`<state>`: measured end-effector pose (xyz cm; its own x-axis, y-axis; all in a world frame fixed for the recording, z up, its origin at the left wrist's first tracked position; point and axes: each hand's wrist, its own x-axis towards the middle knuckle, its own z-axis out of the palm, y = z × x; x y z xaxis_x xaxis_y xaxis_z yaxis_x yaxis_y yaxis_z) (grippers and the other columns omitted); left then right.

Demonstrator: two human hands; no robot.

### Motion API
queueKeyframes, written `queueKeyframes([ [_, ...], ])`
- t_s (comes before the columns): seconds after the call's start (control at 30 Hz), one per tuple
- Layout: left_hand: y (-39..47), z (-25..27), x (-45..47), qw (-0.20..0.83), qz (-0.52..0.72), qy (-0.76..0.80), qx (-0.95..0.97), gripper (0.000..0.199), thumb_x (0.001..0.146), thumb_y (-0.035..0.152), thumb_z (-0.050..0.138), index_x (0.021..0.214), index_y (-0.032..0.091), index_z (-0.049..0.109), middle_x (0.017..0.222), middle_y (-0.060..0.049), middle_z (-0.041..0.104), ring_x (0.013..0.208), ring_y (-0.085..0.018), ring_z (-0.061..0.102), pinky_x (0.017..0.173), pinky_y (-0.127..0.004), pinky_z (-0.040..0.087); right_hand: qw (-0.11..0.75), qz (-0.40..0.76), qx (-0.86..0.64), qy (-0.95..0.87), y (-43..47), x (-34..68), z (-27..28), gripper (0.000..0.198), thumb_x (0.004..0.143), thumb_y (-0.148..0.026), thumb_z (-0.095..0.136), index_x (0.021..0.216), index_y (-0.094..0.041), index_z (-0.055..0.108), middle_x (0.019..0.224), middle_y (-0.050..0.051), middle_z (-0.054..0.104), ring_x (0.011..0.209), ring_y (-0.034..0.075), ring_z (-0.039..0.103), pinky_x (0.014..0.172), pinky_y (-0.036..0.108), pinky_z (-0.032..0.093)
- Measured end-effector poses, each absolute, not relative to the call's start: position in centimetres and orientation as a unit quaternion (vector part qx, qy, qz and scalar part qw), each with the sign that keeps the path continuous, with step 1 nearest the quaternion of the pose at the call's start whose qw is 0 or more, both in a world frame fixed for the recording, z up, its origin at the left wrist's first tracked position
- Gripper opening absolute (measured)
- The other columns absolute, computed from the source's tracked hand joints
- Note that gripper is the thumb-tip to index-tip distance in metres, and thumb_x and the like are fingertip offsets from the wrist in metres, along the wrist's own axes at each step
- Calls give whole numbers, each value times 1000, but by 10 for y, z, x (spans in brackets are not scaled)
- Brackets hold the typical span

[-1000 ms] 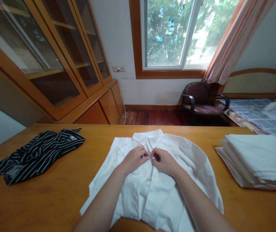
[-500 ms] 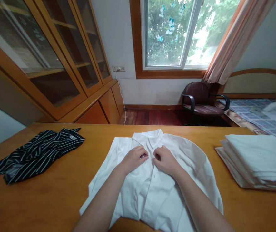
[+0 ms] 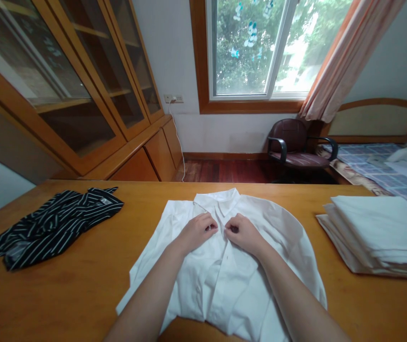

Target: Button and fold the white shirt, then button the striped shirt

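Observation:
A white collared shirt (image 3: 210,280) lies front up on the wooden table, its collar toward the far edge and its sleeves out to the sides. My left hand (image 3: 200,230) is closed in a pinch on the left front edge, just below the collar. Close beside it, my right hand (image 3: 242,232) pinches the opposite front edge. The fingertips of both hands meet the fabric near the top of the front opening; any button between them is too small to make out. Lower down, the front panels lie loosely rumpled.
On the table (image 3: 146,228), a black-and-white striped garment (image 3: 64,221) lies crumpled at left. A stack of folded white cloths (image 3: 378,232) sits at right. Beyond the far edge are a glass-door cabinet (image 3: 132,128), an armchair (image 3: 294,142) and a bed (image 3: 385,159).
Both hands stay at the same spot on the shirt front, with only slight finger movement. The whole view has shifted a little.

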<state>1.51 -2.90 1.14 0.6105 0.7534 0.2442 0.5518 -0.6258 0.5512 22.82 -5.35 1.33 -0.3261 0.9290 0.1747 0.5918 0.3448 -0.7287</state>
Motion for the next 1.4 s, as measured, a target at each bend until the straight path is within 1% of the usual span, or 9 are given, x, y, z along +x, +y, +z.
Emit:
queueKeyframes([
  [0.2, -28, 13, 16, 214, 228, 371, 874, 7, 91, 18, 59, 86, 20, 65, 84, -1, 62, 84, -17, 59, 77, -29, 47, 288, 295, -493, -766, -53, 230, 15, 14, 77, -14, 63, 65, -21, 66, 63, -1, 65, 72, 18, 54, 70, 28, 40],
  [0.37, -29, 13, 16, 216, 230, 373, 872, 7, 89, 16, 60, 84, 19, 64, 83, -1, 62, 84, -17, 59, 77, -28, 46, 276, 290, -496, -770, -51, 230, 12, 13, 77, -18, 68, 65, -21, 65, 63, -2, 64, 73, 17, 54, 71, 27, 38],
  [0.53, -29, 13, 16, 220, 230, 376, 870, 8, 90, 17, 59, 83, 19, 63, 82, -1, 61, 83, -16, 58, 75, -27, 46, 261, 297, -501, -770, -50, 230, 10, 12, 75, -23, 74, 67, -21, 66, 66, -2, 65, 76, 17, 55, 71, 27, 36],
  [0.63, -29, 13, 16, 222, 230, 381, 868, 7, 90, 19, 60, 84, 19, 62, 82, -1, 61, 82, -16, 58, 74, -27, 46, 251, 292, -505, -772, -50, 230, 11, 13, 73, -23, 76, 66, -21, 65, 65, -2, 65, 75, 18, 54, 71, 28, 36],
  [0.97, -29, 10, 15, 230, 236, 383, 863, 5, 89, 19, 62, 84, 20, 63, 82, 0, 60, 82, -16, 58, 74, -27, 46, 264, 272, -495, -781, -52, 230, 10, 14, 76, -19, 71, 64, -21, 63, 65, -2, 65, 74, 18, 54, 72, 29, 37],
  [1.23, -29, 12, 15, 228, 236, 377, 866, 4, 89, 19, 62, 86, 20, 65, 82, -1, 61, 83, -16, 58, 75, -27, 46, 273, 275, -497, -776, -51, 229, 9, 7, 78, -18, 69, 72, -22, 68, 68, -1, 66, 75, 18, 54, 73, 29, 39],
  [1.4, -29, 13, 16, 233, 240, 377, 863, 5, 89, 19, 61, 85, 20, 65, 82, -1, 62, 82, -16, 58, 75, -27, 46, 276, 273, -498, -775, -51, 228, 9, 11, 83, -19, 65, 74, -22, 71, 70, 0, 68, 75, 18, 55, 73, 29, 39],
])
